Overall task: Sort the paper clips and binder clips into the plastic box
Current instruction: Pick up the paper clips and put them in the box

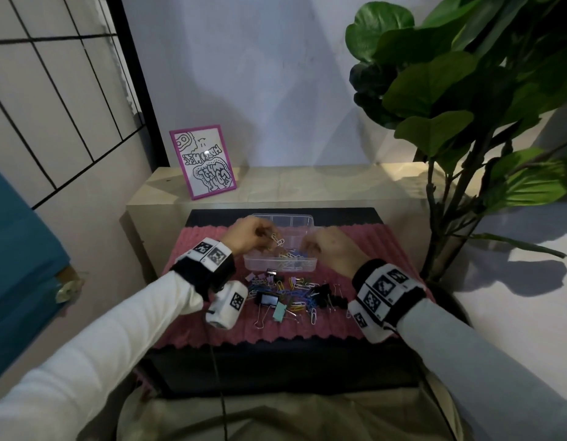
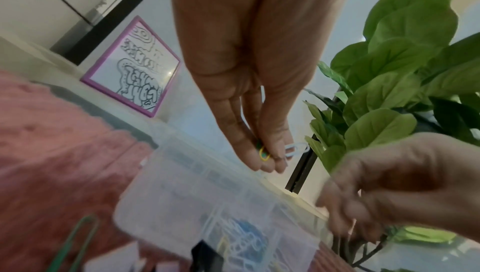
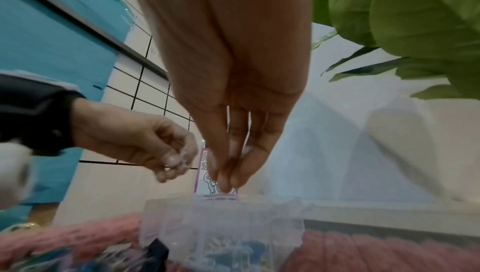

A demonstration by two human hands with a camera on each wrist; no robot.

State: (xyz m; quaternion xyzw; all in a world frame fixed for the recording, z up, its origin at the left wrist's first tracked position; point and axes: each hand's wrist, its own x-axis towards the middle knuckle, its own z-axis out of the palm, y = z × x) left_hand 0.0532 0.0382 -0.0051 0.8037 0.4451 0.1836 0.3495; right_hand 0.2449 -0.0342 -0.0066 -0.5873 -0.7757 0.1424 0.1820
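Observation:
A clear plastic box (image 1: 302,221) stands on the pink mat (image 1: 212,329); its near compartment holds several coloured paper clips (image 1: 290,254). My left hand (image 1: 269,239) hovers over the box's left side and pinches a few paper clips: a white one (image 2: 296,150) and a yellow one (image 2: 264,155) stick out of the fingertips. My right hand (image 1: 307,248) hangs over the box's right side, its fingers (image 3: 224,180) straight, gathered and pointing down, with nothing visible in them. A loose pile of paper clips and binder clips (image 1: 288,294) lies in front of the box.
The mat covers a small black table (image 1: 275,364). A pink-framed drawing (image 1: 202,160) leans on the ledge behind it. A large leafy plant (image 1: 466,90) stands close on the right, and a blue panel (image 1: 18,265) is on the left.

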